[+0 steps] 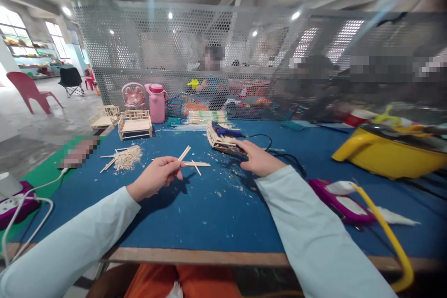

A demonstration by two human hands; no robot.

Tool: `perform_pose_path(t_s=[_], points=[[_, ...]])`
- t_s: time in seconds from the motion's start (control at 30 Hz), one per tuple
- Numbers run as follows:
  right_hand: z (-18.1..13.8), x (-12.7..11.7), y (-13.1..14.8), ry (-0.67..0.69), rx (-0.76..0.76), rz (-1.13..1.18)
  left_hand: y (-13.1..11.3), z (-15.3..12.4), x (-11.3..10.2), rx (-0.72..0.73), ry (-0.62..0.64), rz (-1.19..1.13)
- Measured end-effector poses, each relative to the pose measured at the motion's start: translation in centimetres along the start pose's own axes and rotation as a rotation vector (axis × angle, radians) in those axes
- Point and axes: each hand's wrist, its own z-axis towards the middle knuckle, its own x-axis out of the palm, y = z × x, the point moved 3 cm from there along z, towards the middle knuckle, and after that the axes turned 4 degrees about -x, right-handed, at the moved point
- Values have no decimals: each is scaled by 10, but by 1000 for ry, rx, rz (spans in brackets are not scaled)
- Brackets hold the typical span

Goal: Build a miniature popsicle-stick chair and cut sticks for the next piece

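My left hand (155,178) is pinched on thin wooden sticks (184,153) and holds them up above the blue table (195,214). More loose sticks (195,164) lie flat just beyond it. My right hand (256,158) reaches forward and rests on a small wooden stick frame (219,141). On that frame lies a blue glue gun (223,130), whose black cable (279,151) runs off to the right. The fingers of my right hand curl at the frame's near edge.
A pile of stick scraps (127,157) lies left. Finished stick furniture (135,124), a pink jug (157,102) and a bundle of sticks (206,116) stand at the back by the mesh screen. A yellow pot (387,153) sits right, a power strip (14,205) left. People sit behind the mesh.
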Motion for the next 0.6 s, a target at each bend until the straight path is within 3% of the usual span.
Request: perform_pose_path(t_s=[0.07, 0.13, 0.27, 0.47, 0.6], points=[[-7, 1, -10, 140, 69, -155, 2, 2, -5, 19, -54, 218], [-11, 5, -15, 241, 118, -244, 2, 4, -8, 139, -84, 520], [-9, 19, -13, 291, 133, -277, 10, 8, -5, 436, -8, 1033], [1, 33, -3, 185, 97, -258, 22, 16, 4, 449, -34, 1294], [-7, 23, 7, 160, 125, -282, 16, 10, 2, 395, -103, 1341]])
